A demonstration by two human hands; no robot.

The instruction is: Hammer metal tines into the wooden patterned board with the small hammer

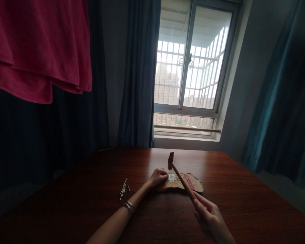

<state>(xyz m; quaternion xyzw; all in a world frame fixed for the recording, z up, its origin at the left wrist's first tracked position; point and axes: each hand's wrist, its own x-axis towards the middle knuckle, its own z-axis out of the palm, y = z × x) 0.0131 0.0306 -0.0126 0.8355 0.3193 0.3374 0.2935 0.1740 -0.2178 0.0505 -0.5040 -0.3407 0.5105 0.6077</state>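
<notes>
My right hand is wrapped round the wooden handle of a hammer. The hammer's head is raised above the far left part of a flat, worn board with many small holes and a red band. At the board's left end, my left hand has its fingertips pinched together close to the surface. Whatever is between those fingertips is too small to make out. Several thin metal nails lie loose on the table, left of my left forearm.
The dark reddish-brown wooden table extends on all sides of the board. Behind it is a window with bars outside, flanked by blue curtains. A pink-red cloth hangs at the upper left.
</notes>
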